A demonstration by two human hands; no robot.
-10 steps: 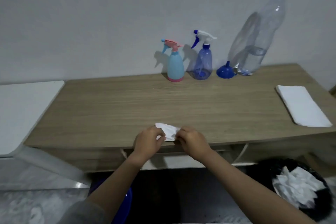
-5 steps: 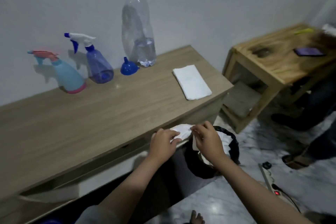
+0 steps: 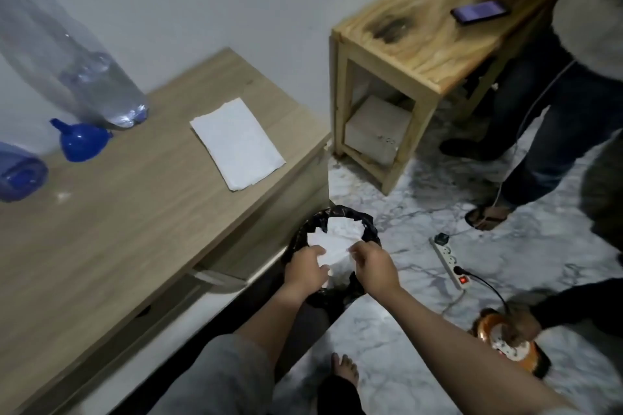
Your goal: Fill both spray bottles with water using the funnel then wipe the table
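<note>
Now both hands, left hand (image 3: pixel 306 268) and right hand (image 3: pixel 372 264), grip pinched on crumpled tissue (image 3: pixel 332 244), over black bin (image 3: pixel 369 234).

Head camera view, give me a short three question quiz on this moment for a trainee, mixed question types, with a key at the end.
1. True or false: both hands, left hand and right hand, hold the crumpled tissue over the black bin.
2. Multiple choice: what lies flat on the wooden table nearest the bin? A) the blue funnel B) the folded white cloth C) the water bottle
3. Fill in: the blue funnel rests with its wide mouth facing ____.

Key: 1 true; 2 B; 3 down.
</note>
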